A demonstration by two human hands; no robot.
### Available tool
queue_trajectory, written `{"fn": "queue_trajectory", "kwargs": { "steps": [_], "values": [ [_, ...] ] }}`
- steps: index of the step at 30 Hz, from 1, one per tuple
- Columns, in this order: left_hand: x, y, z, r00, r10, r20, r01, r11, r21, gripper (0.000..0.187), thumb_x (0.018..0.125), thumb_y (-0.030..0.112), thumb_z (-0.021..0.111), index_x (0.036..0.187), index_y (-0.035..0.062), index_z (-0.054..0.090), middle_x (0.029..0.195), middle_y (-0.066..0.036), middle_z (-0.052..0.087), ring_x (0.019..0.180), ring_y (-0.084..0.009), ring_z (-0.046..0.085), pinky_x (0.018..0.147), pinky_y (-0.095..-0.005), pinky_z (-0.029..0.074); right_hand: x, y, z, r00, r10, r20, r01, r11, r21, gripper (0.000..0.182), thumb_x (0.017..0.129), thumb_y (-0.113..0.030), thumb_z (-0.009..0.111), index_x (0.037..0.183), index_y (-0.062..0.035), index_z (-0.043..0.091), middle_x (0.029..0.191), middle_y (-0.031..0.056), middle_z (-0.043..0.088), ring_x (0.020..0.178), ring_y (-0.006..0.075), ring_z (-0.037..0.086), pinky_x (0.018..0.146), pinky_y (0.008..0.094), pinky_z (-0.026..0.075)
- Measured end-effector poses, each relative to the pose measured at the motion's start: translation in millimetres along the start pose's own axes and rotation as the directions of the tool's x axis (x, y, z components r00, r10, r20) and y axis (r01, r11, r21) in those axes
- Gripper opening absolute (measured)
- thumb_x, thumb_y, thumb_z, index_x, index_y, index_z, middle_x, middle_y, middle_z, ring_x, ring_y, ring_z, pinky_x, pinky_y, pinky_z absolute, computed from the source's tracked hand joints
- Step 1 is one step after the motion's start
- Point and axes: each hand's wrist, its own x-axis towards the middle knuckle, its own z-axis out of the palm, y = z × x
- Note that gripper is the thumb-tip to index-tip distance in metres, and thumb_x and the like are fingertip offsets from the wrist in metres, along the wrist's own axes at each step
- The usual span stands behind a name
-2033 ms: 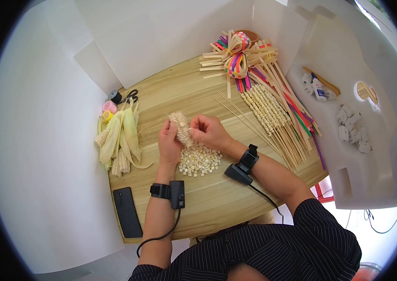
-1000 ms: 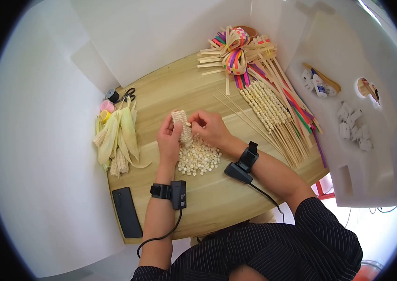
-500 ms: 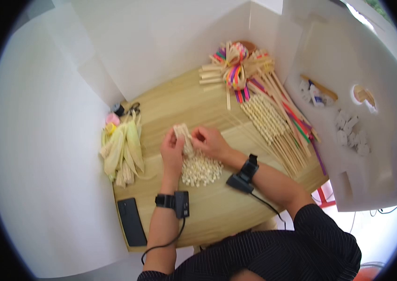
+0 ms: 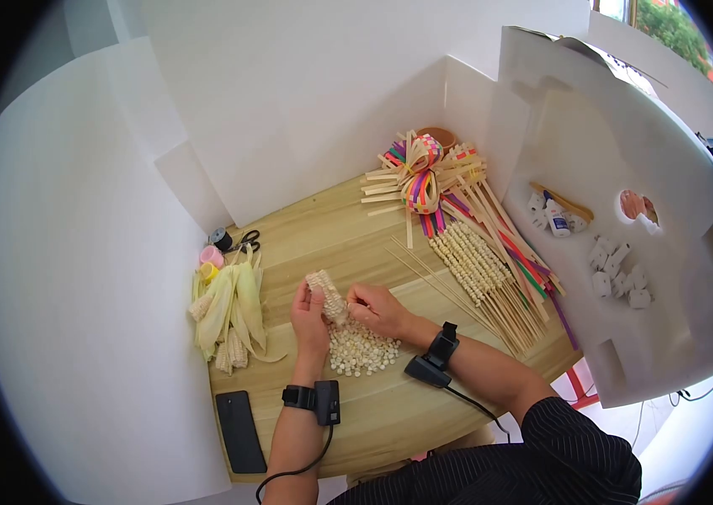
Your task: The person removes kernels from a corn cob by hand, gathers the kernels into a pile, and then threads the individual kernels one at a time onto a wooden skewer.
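Observation:
My left hand (image 4: 308, 320) grips a pale corn cob (image 4: 326, 295), held tilted above the wooden table (image 4: 373, 404). The fingertips of my right hand (image 4: 377, 309) pinch at the cob's near side, touching its kernels. Directly below both hands lies a heap of loose pale kernels (image 4: 358, 352). Both wrists carry black strapped devices with cables.
Corn ears in husks (image 4: 228, 316) lie to the left, with tape rolls (image 4: 208, 261) and scissors (image 4: 245, 243) behind them. A black phone (image 4: 240, 431) is near the front edge. Skewers threaded with kernels (image 4: 478, 265) and coloured strips with a woven bow (image 4: 420, 181) fill the right. White foam boards surround the table.
The view has tilted up and pulled back, so hands and table sit lower and smaller in frame. Both hands stay on the cob, my right hand still picking at the kernels.

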Motion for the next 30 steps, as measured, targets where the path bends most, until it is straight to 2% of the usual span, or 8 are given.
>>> {"fn": "queue_trajectory", "kwargs": {
  "steps": [5,11,13,17,23,25,28,30],
  "values": [
    [0.1,1.5,0.0,1.000,0.020,-0.021,-0.021,0.998,-0.060,0.032,0.090,0.012,0.052,0.119,-0.0028,0.046,0.106,-0.006,0.057,0.091,-0.0114,0.055,0.078,-0.0246,0.045,-1.2,3.0,-1.2,0.997,0.002,0.073,0.000,1.000,-0.028,0.015,0.079,-0.016,0.054,0.076,-0.0025,0.049,0.061,0.0103,0.051,0.055,0.0203,0.049,0.053,0.0313,0.040],
    [2.9,2.9,-0.9,0.998,0.031,-0.050,-0.037,0.994,-0.105,0.031,0.091,0.012,0.051,0.118,-0.0020,0.047,0.104,-0.004,0.057,0.089,-0.0108,0.055,0.077,-0.0247,0.045,-0.8,-0.1,-0.7,0.997,0.067,0.030,-0.069,0.995,0.067,0.011,0.078,-0.013,0.058,0.076,-0.0023,0.054,0.062,0.0070,0.053,0.054,0.0133,0.050,0.051,0.0266,0.041],
    [2.7,2.4,-2.8,0.998,0.023,-0.058,-0.029,0.992,-0.120,0.031,0.091,0.013,0.051,0.118,-0.0016,0.047,0.103,-0.004,0.057,0.088,-0.0107,0.055,0.076,-0.0246,0.045,-0.5,0.1,-0.1,0.996,0.070,0.051,-0.072,0.996,0.049,0.008,0.079,-0.009,0.057,0.078,-0.0017,0.053,0.065,0.0029,0.052,0.058,0.0081,0.046,0.053,0.0228,0.039],
    [4.6,0.3,-5.9,0.997,0.013,-0.080,-0.024,0.990,-0.142,0.030,0.091,0.013,0.051,0.117,-0.0006,0.048,0.102,-0.003,0.057,0.087,-0.0106,0.054,0.076,-0.0249,0.045,0.7,-1.5,-0.7,0.997,0.052,0.059,-0.054,0.998,0.030,0.007,0.077,-0.007,0.058,0.079,-0.0013,0.054,0.065,0.0035,0.053,0.058,0.0083,0.048,0.052,0.0225,0.040],
    [2.5,4.1,-3.1,0.998,0.004,-0.062,-0.013,0.990,-0.142,0.028,0.091,0.013,0.051,0.115,-0.0003,0.049,0.100,-0.003,0.057,0.087,-0.0105,0.054,0.076,-0.0253,0.045,1.5,-1.6,0.5,0.997,0.001,0.074,-0.003,1.000,0.027,0.009,0.071,-0.002,0.056,0.080,-0.0025,0.055,0.067,0.0042,0.053,0.056,0.0102,0.049,0.051,0.0230,0.040],
    [2.5,6.8,0.3,0.997,-0.013,-0.077,0.003,0.991,-0.137,0.028,0.091,0.013,0.051,0.115,-0.0002,0.049,0.100,-0.002,0.057,0.087,-0.0103,0.054,0.077,-0.0251,0.045,1.8,-5.0,-1.3,0.995,0.039,0.097,-0.037,0.999,-0.025,0.010,0.069,-0.004,0.056,0.078,-0.0013,0.056,0.072,0.0098,0.057,0.065,0.0197,0.057,0.056,0.0285,0.045],
    [2.4,5.9,2.0,0.991,-0.029,-0.128,0.014,0.993,-0.113,0.026,0.091,0.014,0.051,0.112,-0.0001,0.050,0.098,-0.002,0.057,0.086,-0.0095,0.054,0.076,-0.0247,0.044,2.6,0.4,-0.4,0.994,-0.028,0.103,0.037,0.995,-0.091,0.010,0.068,-0.004,0.055,0.078,-0.0014,0.057,0.072,0.0098,0.057,0.065,0.0210,0.057,0.058,0.0294,0.045],
    [4.1,3.8,-2.4,0.998,0.016,-0.059,-0.023,0.992,-0.122,0.024,0.091,0.014,0.051,0.110,0.0002,0.051,0.096,-0.001,0.057,0.085,-0.0090,0.053,0.075,-0.0244,0.044,-0.1,1.2,0.6,0.993,0.021,0.114,-0.013,0.998,-0.064,0.010,0.068,-0.004,0.055,0.078,-0.0018,0.058,0.072,0.0098,0.057,0.064,0.0214,0.056,0.058,0.0297,0.045]
  ]
}}
